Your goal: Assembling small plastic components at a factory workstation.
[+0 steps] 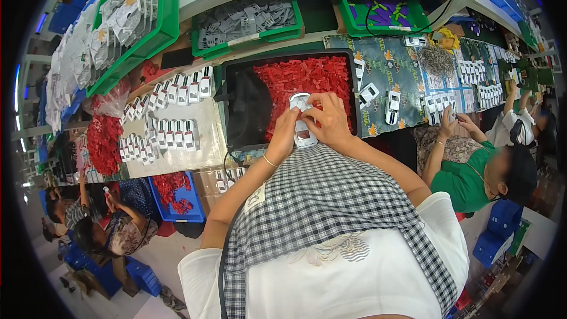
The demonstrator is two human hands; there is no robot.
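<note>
A white toy car body (303,137) is held upright in front of my apron, over the near edge of a black tray (243,136). My left hand (283,134) grips it along its left side. On the opposite side my right hand (329,119) has its thumb and fingers pinched together over the middle of the car body. Whatever is between those fingertips is too small and covered to make out. Just beyond both hands, a heap of small red plastic parts (304,75) fills much of the tray, and a black cloth or bag (251,103) covers its left part.
Rows of white toy cars (171,134) stand on the left board. More white cars (392,107) lie on the patterned cloth at right. Green bins of grey parts (247,26) and purple-green parts (384,15) stand behind. A co-worker (466,168) sits close at right.
</note>
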